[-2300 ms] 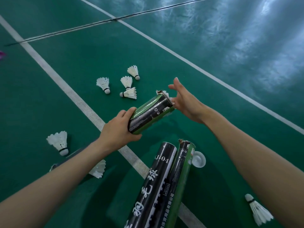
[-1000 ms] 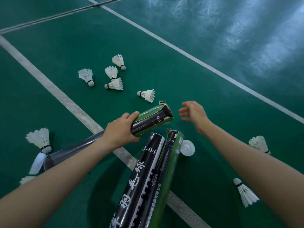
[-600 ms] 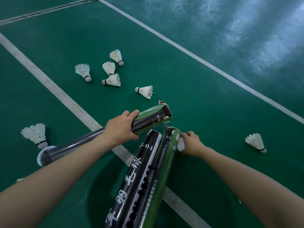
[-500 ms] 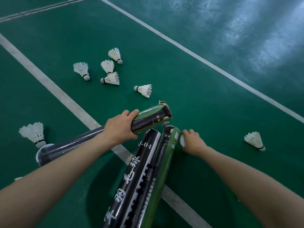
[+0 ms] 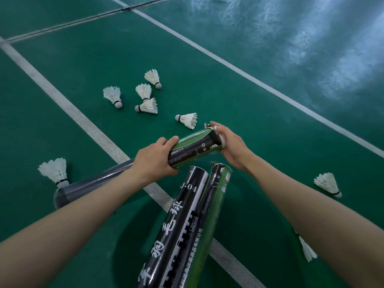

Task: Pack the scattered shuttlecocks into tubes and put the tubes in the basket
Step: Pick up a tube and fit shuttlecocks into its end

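Note:
My left hand [image 5: 152,161] grips a green-and-black shuttlecock tube [image 5: 195,146] around its middle, held level above the floor. My right hand [image 5: 231,145] holds a white cap [image 5: 223,140] against the tube's torn far end, fingers curled over the rim. What is inside the tube is hidden. Several white shuttlecocks lie on the green court: one [image 5: 188,119] just beyond the tube, a cluster [image 5: 145,100] farther back left, one [image 5: 55,170] at the left, one [image 5: 328,183] at the right and one [image 5: 307,248] under my right forearm. No basket is in view.
A black tube [image 5: 182,215] and a green tube [image 5: 211,215] lie side by side below my hands, pointing away from me. A grey tube [image 5: 89,185] lies on the floor under my left forearm. White court lines [image 5: 68,110] cross the green floor.
My right hand picked the white cap up off the floor beside the green tube and brought it to the open end of the held tube. My left hand kept its grip.

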The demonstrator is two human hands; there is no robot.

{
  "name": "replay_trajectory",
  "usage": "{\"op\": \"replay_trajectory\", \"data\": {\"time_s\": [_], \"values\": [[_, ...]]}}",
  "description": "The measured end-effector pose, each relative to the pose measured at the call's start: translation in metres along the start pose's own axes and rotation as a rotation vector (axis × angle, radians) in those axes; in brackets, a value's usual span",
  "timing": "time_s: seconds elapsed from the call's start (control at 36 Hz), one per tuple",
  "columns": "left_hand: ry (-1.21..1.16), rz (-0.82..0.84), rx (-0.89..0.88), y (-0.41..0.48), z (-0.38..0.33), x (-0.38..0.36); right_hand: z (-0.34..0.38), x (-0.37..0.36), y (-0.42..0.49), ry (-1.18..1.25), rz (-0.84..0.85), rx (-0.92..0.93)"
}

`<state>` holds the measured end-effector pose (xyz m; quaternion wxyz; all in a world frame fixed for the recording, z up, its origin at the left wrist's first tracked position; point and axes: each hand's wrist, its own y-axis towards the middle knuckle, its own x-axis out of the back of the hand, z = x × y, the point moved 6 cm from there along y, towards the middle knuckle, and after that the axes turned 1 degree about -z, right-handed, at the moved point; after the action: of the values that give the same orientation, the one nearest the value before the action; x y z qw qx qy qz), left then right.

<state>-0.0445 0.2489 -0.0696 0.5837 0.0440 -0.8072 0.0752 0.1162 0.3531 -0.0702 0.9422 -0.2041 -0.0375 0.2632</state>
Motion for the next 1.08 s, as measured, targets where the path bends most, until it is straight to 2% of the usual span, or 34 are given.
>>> {"op": "replay_trajectory", "data": {"time_s": [0.22,0.36,0.53,0.64,0.69,0.75,0.81,0.86,0.92,1.0,1.08], "values": [[0.001,-0.071,0.002,-0.008,0.007,0.020,0.008,-0.021,0.003,-0.206,0.046,-0.015],[0.110,-0.106,-0.011,-0.012,0.005,0.034,0.008,-0.027,0.000,-0.221,0.017,0.040],[0.117,-0.104,0.016,-0.012,0.001,0.031,0.013,-0.027,0.008,-0.253,-0.044,0.046],[0.108,-0.001,0.018,-0.010,0.002,0.015,0.003,-0.022,0.013,-0.405,-0.053,-0.035],[0.105,0.034,0.036,-0.006,0.001,0.007,0.002,-0.019,0.015,-0.511,-0.122,-0.054],[0.119,0.054,0.052,-0.002,-0.002,-0.001,0.009,-0.021,0.016,-0.774,-0.251,0.042],[0.095,0.072,0.093,0.004,-0.001,-0.005,0.019,-0.040,0.010,-0.963,-0.278,0.235],[-0.036,0.084,0.172,0.010,0.010,-0.005,0.025,-0.060,0.005,-0.977,-0.264,0.356],[-0.258,0.085,0.265,0.015,0.025,0.002,0.028,-0.070,0.001,-0.840,-0.265,0.368],[-0.606,0.055,0.405,0.019,0.048,0.013,0.022,-0.083,0.004,-0.595,-0.142,0.248],[-0.882,0.024,0.554,0.020,0.067,0.016,0.007,-0.101,0.005,-0.499,0.018,0.047]]}}
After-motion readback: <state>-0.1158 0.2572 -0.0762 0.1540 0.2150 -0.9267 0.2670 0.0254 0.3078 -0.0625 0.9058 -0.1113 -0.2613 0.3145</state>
